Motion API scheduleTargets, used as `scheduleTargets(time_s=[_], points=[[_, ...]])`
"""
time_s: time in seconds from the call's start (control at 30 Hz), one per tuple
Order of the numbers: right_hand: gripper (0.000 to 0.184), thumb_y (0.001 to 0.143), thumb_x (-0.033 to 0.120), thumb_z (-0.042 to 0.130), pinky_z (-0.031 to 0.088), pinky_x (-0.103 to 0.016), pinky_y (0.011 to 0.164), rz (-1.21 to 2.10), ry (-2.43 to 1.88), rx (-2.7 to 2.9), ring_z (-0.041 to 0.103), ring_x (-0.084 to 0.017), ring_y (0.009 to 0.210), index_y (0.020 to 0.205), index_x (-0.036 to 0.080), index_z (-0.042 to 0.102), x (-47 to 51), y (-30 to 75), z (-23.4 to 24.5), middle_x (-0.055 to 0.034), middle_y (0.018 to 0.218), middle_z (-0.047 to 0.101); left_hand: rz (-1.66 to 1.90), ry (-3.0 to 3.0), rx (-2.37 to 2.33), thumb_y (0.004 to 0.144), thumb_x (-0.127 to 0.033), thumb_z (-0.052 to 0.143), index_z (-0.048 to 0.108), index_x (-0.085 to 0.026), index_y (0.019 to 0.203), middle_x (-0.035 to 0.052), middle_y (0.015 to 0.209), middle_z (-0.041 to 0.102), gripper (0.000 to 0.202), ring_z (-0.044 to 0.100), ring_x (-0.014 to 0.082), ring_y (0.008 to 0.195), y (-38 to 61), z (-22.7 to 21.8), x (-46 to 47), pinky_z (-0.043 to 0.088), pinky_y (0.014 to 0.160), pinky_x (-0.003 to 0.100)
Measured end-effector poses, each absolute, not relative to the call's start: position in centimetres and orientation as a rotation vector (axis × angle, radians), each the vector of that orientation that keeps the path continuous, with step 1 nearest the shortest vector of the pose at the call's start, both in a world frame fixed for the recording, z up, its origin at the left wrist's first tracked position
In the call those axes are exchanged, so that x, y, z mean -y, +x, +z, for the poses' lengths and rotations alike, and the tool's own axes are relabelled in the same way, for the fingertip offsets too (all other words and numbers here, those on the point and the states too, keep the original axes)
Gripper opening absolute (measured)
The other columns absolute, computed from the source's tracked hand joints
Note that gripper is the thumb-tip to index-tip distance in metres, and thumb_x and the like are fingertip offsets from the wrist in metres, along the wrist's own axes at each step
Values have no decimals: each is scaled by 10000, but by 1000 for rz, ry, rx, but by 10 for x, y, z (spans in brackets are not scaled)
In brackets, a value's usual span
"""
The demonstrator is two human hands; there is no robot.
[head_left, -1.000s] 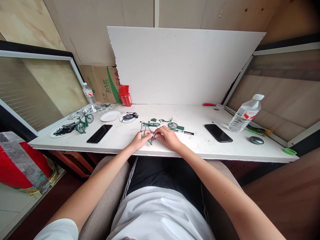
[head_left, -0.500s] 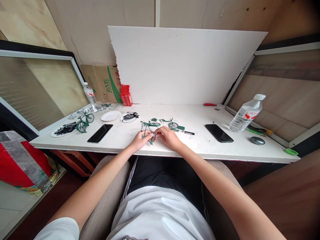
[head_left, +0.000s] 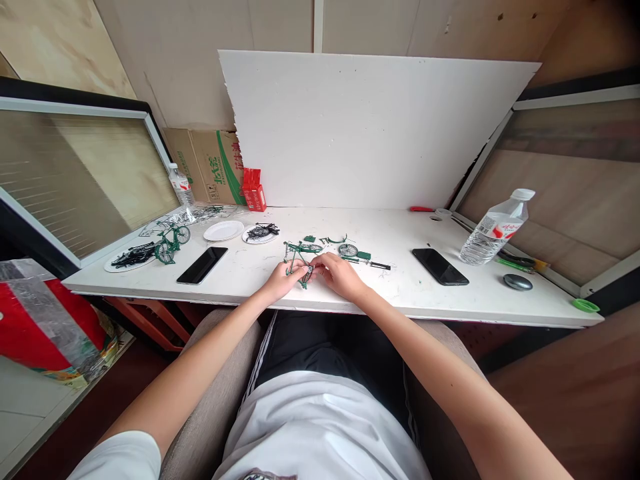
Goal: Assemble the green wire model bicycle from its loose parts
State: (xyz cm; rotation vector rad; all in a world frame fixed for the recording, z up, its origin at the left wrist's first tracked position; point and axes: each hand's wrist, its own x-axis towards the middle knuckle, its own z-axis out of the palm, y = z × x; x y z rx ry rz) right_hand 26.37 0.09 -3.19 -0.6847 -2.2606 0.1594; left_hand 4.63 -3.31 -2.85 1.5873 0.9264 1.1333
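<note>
At the table's front edge, my left hand is closed on a green model bicycle frame, pinching it between thumb and fingers. My right hand meets it from the other side, fingertips pressed together at a small dark round part on the frame. What exactly lies between those fingertips is too small to make out. Just beyond my hands lie a spoked wheel, a green block-shaped piece, curved green parts, a small green piece and a thin black strip.
Left on the table are a green model bicycle, plates of black parts, a white plate and a phone. On the right are another phone, a water bottle and a dark oval object.
The view has shifted very slightly. Both hands stay at the frame, with the dark round part turned a little between them.
</note>
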Motion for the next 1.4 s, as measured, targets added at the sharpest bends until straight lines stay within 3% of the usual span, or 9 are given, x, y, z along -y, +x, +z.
scheduleTargets(time_s=[0.37, 1.1, 1.4], points=[[266, 998, 99, 485, 560, -358, 848, 185, -699, 2258, 710, -231, 1001, 1170, 209, 655, 1, 263, -30, -94, 1113, 762, 1111, 1625, -937, 927, -522, 698, 747, -137, 946, 90, 780, 748, 388, 737, 242, 831, 47, -22, 37, 584, 823, 368], [225, 1041, 167, 497, 564, -350, 866, 234, -709, 2262, 724, -220, 1002, 1193, 225, 652, -2, 264, -33, -89, 1150, 756, 1149, 1595, -953, 893, -518, 726, 726, -143, 915, 95, 816, 759, 375, 687, 203, 749, 48, -28, 33, 566, 752, 346], [266, 1106, 284, 414, 532, -418, 870, 93, -835, 2160, 634, -296, 1030, 1110, 233, 676, 1, 266, -25, -112, 1042, 738, 1157, 1554, -956, 885, -488, 731, 739, -138, 978, 105, 867, 782, 362, 686, 193, 733, 48, -29, 33, 564, 750, 347]])
